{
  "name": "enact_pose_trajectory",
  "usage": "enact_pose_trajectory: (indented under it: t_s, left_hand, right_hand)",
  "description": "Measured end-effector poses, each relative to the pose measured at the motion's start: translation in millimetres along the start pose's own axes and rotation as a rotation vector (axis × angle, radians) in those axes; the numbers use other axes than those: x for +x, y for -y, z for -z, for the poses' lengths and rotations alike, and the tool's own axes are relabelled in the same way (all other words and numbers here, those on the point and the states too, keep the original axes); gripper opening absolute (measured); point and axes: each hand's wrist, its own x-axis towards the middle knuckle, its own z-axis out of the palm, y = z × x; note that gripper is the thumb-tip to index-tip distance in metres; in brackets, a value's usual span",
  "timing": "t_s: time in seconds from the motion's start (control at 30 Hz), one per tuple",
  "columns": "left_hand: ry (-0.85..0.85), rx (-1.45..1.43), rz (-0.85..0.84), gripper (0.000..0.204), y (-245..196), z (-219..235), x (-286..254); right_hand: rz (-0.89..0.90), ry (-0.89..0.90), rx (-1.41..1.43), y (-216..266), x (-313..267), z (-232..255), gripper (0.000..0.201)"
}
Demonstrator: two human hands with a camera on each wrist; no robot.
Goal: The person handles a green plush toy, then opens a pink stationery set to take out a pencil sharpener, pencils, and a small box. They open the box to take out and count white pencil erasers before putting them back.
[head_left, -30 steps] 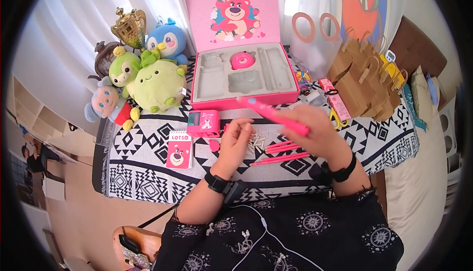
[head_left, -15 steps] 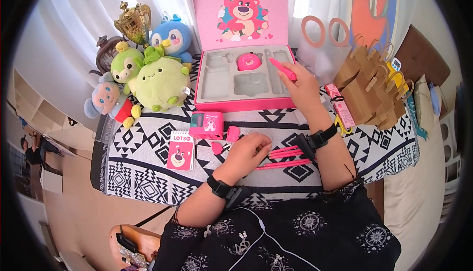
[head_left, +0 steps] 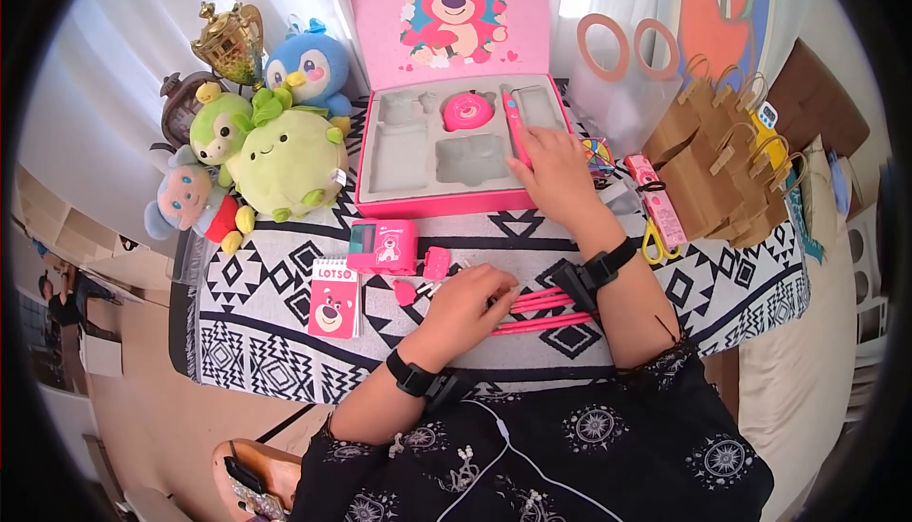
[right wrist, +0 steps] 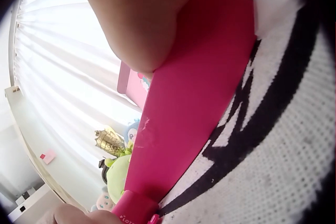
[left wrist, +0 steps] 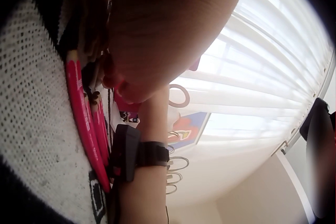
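Note:
My right hand [head_left: 560, 175] lies over the right part of the open pink gift box [head_left: 446, 201], fingers fairly straight. Its fingertips press on the lower end of a slim pink stick with a blue dot [head_left: 515, 115], which lies in the long slot of the grey insert. A round pink item [head_left: 468, 112] sits in the middle recess. My left hand [head_left: 470, 305] rests low over the cloth, fingers loosely bent, beside several pink pencils [head_left: 541, 322]. In the left wrist view the pencils [left wrist: 84, 113] lie near the hand.
Left of my left hand are a pink sharpener-like box [head_left: 385, 246], a Lotso notepad [head_left: 333, 303] and small pink pieces [head_left: 436, 263]. Plush toys [head_left: 294, 156] and a gold trophy [head_left: 230, 47] stand behind. Paper bags [head_left: 712, 166] and yellow scissors [head_left: 657, 245] are at right.
The right hand has brought the pink stick from above the table into the box's long slot, and its grip has loosened. The left hand has moved only slightly, near the pencils.

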Motion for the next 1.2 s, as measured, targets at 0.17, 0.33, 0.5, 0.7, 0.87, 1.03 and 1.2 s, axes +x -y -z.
enact_pose_trajectory:
  t_s: [0.17,0.33,0.5,0.7,0.87,1.03,1.2]
  left_hand:
    - [0.01,0.003,0.004,0.013,1.1,0.0,0.0]
    - [0.012,0.004,0.005,0.013,1.3,-0.2,-0.6]
    - [0.012,0.011,0.008,0.013,1.0,0.3,-0.6]
    - [0.025,0.01,0.008,0.013,0.6,1.0,-0.8]
    - [0.023,0.019,0.009,0.013,0.4,0.7,-0.1]
    - [0.034,0.032,0.014,0.013,0.4,0.4,-0.2]
    - [0.021,0.031,0.0,0.014,0.1,0.2,-0.7]
  right_hand:
    - [0.044,0.079,-0.075,-0.3,-2.3,-0.9,0.056]
    - [0.001,0.143,-0.096,4.0,-2.9,1.5,0.06]
    - [-0.015,0.184,-0.085,2.9,-3.4,1.4,0.061]
    - [-0.028,0.19,-0.071,3.2,-4.5,1.3,0.062]
    - [-0.021,0.17,-0.039,1.3,-5.6,-0.1,0.06]
    - [-0.018,0.174,-0.038,0.5,-5.8,-0.6,0.058]
    - [-0.008,0.177,-0.018,1.1,-6.5,1.3,0.056]
